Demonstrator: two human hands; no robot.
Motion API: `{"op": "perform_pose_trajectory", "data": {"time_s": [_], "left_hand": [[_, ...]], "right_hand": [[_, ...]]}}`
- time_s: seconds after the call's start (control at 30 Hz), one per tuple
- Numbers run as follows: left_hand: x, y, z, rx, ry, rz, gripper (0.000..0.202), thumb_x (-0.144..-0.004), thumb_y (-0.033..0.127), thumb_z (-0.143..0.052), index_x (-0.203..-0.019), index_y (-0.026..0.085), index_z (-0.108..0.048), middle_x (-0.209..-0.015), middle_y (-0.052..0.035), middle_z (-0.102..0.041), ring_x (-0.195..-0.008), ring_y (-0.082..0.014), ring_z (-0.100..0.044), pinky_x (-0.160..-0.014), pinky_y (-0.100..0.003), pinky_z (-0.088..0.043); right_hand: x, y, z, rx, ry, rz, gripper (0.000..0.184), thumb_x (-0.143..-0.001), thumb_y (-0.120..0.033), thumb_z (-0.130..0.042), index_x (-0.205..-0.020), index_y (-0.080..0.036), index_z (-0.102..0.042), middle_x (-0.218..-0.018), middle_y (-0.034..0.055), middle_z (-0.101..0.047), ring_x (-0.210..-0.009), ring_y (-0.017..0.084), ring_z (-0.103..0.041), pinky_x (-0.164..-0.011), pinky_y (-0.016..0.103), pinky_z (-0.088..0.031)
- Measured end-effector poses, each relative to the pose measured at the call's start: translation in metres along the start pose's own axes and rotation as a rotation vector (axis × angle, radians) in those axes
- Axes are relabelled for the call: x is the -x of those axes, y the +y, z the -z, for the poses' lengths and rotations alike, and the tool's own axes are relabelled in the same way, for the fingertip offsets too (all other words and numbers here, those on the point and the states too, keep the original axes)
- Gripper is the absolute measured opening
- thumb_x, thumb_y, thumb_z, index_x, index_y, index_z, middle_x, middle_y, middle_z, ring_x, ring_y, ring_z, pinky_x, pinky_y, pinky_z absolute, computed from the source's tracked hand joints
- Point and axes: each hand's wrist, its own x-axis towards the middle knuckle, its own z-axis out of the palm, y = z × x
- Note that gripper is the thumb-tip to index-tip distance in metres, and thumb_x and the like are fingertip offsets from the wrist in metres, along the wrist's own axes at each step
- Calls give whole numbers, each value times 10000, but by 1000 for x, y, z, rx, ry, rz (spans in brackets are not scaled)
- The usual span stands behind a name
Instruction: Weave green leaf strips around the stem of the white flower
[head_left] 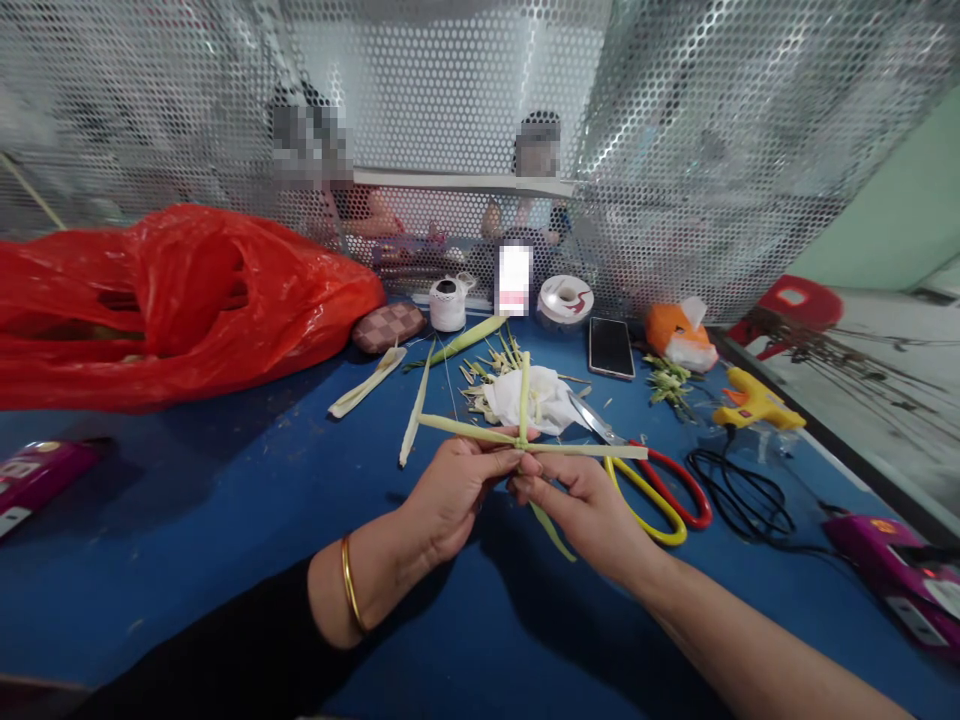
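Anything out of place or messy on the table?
Nothing damaged. Leaf trimmings lie scattered around the crumpled white tissue, and the glue gun cord lies in a loose tangle beside the scissors. The left hand and right hand pinch crossed leaf strips.

At centre of the table (225, 520), crossed leaf strips (525, 440); just right of them, scissors (622, 440); farther right, glue gun (754, 400); behind the scissors, phone (610, 347); far left, plastic bag (172, 300).

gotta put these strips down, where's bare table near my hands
Bare blue table: between the left hand and the red bag, and along the near edge. Crowded: leaf scraps ahead of the held leaf strips; scissors, black cable, glue gun beside the right hand.
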Motion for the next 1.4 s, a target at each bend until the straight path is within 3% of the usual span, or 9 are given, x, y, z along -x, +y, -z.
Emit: {"op": "perform_pose_trajectory", "data": {"time_s": [0.4,0.5,0.63,0.77,0.97,1.17,1.27,1.33,1.4], "left_hand": [[-6,7,6,19,-41,50,278,-659,179,-750,-927,108,-739,-679,-23,-670,-616,-103,-578,-608,-220,-437],[-7,8,9,28,-1,45,216,-725,240,-693,-896,117,-739,-668,-21,-662,-661,-116,-596,-715,-241,-456],[-7,4,10,-72,21,64,254,-735,349,-739,-854,125,-730,-651,-4,-629,-619,-91,-556,-714,-230,-438],[-6,0,7,-210,13,44,244,-692,355,-780,-734,127,-705,-565,15,-580,-548,-84,-504,-626,-221,-402],[-2,2,3,-356,-22,-40,253,-723,302,-716,-541,141,-644,-502,-1,-558,-542,-104,-502,-621,-232,-392],[-4,3,7,-248,-50,10,153,-738,252,-721,-667,123,-678,-506,21,-551,-487,-81,-525,-582,-205,-426],[-5,6,9,-135,-40,93,130,-785,255,-690,-807,129,-671,-584,10,-602,-470,-93,-565,-539,-218,-461],[-6,8,10,-81,-48,132,137,-836,258,-634,-890,135,-660,-627,-4,-630,-457,-100,-572,-508,-230,-480],[-5,10,10,-64,-77,166,167,-877,263,-581,-949,131,-654,-635,-9,-634,-444,-94,-561,-476,-222,-481]], "right_hand": [[1,1,-6,-22,60,-33,323,-851,-413,-592,-629,-179,-613,-655,12,-569,-673,169,-512,-659,285,-404],[-1,-1,-5,-168,202,-90,286,-823,-452,-625,-715,-188,-630,-685,8,-589,-676,167,-528,-661,283,-422],[-6,-5,1,-274,397,-56,199,-798,-380,-670,-909,-215,-659,-622,-27,-584,-612,151,-536,-675,292,-452],[-7,-4,4,-219,330,45,170,-837,-337,-618,-780,-192,-684,-569,-22,-574,-590,151,-551,-702,317,-470],[-2,-4,6,-54,386,107,223,-887,-310,-576,-746,-185,-695,-546,-23,-572,-553,136,-546,-582,266,-450],[1,-13,14,-10,295,142,180,-878,-288,-584,-784,-187,-698,-592,-6,-618,-587,143,-585,-601,268,-484],[-8,-15,24,-142,157,106,246,-798,-273,-664,-1035,-208,-670,-754,12,-681,-664,159,-630,-661,301,-516],[-14,-13,30,-179,176,84,391,-756,-279,-701,-1137,-220,-630,-837,18,-678,-725,163,-633,-717,316,-515],[-19,-8,33,-177,247,9,356,-737,-320,-722,-1067,-198,-667,-822,20,-657,-730,159,-610,-714,304,-497]]}}
